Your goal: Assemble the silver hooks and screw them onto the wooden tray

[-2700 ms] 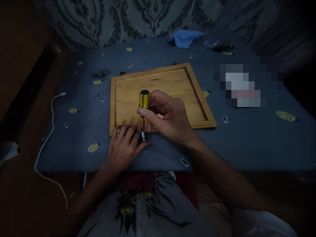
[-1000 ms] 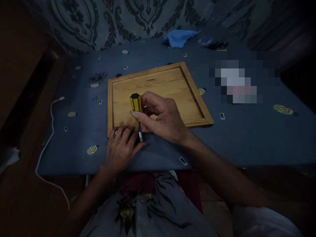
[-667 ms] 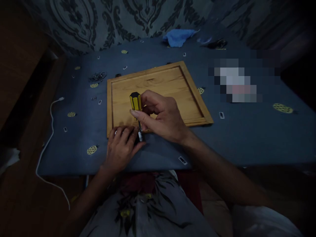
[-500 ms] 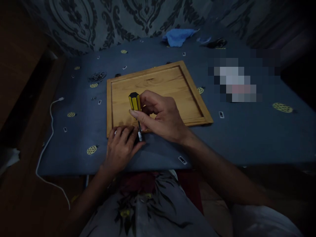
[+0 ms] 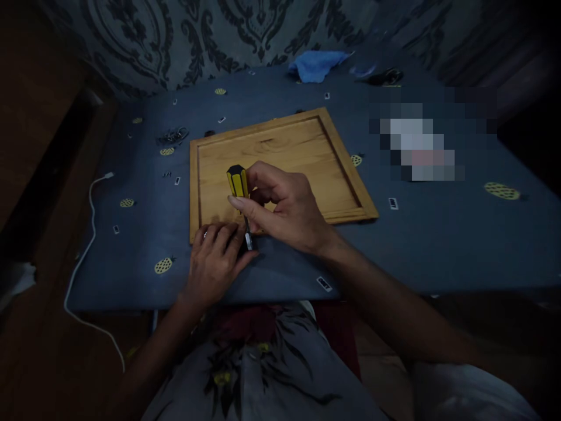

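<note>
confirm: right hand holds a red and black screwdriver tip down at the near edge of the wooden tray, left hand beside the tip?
Wrong colour: the head view shows a yellow and black screwdriver, not red. The right hand holds it tip down at the near edge of the wooden tray, left hand beside the tip.

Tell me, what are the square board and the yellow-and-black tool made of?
The board looks like wood: it is honey-brown with grain lines and a slight sheen, so it may be varnished. The screwdriver handle in the right hand looks like hard plastic, smooth with yellow and black stripes. Its thin shaft glints grey, so it is probably metal.
</note>
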The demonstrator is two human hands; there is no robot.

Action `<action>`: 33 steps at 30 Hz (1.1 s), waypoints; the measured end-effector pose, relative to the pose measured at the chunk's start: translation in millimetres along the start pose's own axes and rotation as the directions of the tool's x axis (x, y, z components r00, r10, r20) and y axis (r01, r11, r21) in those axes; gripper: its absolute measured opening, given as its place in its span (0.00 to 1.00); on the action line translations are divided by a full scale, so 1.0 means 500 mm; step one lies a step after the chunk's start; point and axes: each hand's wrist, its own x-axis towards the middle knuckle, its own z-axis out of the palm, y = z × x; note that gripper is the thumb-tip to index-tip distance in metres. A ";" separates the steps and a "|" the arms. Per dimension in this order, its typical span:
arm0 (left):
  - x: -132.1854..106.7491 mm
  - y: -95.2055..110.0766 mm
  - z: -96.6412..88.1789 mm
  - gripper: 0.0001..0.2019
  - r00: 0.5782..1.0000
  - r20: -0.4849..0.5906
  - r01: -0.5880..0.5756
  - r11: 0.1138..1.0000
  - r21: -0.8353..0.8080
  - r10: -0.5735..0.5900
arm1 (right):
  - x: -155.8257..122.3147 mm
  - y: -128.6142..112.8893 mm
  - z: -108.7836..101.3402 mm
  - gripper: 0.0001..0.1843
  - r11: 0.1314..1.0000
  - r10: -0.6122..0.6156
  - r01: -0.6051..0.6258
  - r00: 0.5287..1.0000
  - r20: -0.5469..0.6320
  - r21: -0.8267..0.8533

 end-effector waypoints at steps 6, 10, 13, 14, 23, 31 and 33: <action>0.003 0.001 -0.002 0.20 1.000 0.008 -0.009 1.000 0.006 0.009 | 0.001 0.000 0.000 0.14 1.000 -0.006 0.006 1.000 -0.007 0.001; 0.003 0.001 -0.002 0.20 1.000 0.006 -0.008 1.000 0.010 0.008 | 0.001 0.000 -0.002 0.11 1.000 -0.004 0.004 1.000 -0.009 -0.001; 0.001 0.001 -0.001 0.20 1.000 0.011 -0.002 1.000 0.005 0.002 | 0.001 -0.001 -0.002 0.11 1.000 0.016 -0.016 1.000 -0.010 -0.002; 0.000 0.001 0.000 0.20 1.000 0.011 -0.001 1.000 0.002 0.001 | 0.001 -0.001 -0.002 0.11 1.000 0.019 -0.019 1.000 -0.008 0.000; 0.002 0.002 -0.003 0.19 1.000 0.013 -0.005 1.000 0.014 0.005 | 0.001 0.001 0.003 0.10 0.999 0.031 -0.032 0.999 0.010 0.037; 0.002 0.000 -0.001 0.20 1.000 -0.010 -0.018 0.999 0.033 0.019 | 0.004 -0.008 -0.005 0.10 0.993 0.047 -0.055 0.996 0.071 0.105; 0.002 -0.002 -0.001 0.20 1.000 -0.009 -0.024 0.999 0.027 0.024 | 0.006 -0.011 -0.010 0.09 0.989 0.051 -0.065 0.992 0.112 0.129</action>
